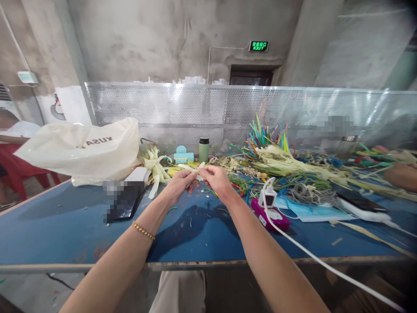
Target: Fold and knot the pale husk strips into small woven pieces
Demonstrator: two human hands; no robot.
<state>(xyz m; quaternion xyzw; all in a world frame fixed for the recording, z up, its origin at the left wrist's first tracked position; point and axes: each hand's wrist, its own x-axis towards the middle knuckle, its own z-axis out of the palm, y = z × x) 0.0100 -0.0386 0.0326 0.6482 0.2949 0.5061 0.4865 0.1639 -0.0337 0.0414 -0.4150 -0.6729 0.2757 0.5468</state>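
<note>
Over the middle of the blue table, my left hand [181,181] and my right hand [217,179] meet with their fingertips almost touching. Both are closed in a pinch on a narrow, pale husk strip [186,167], whose short end sticks up between them. Fingers hide the part where the two grips come together. Behind the hands lie a yellow item and small plant scraps. To the left of my left hand rests a bundle of pale husk strips [153,163], tied in at its middle.
A white plastic bag [87,148] and a phone [125,202] lie left. Behind stands a green bottle [203,150]. On the right are a purple power socket [270,217] with a white cable [312,255], wire coils [308,193], a blue mask [312,211] and another person's hand [402,176].
</note>
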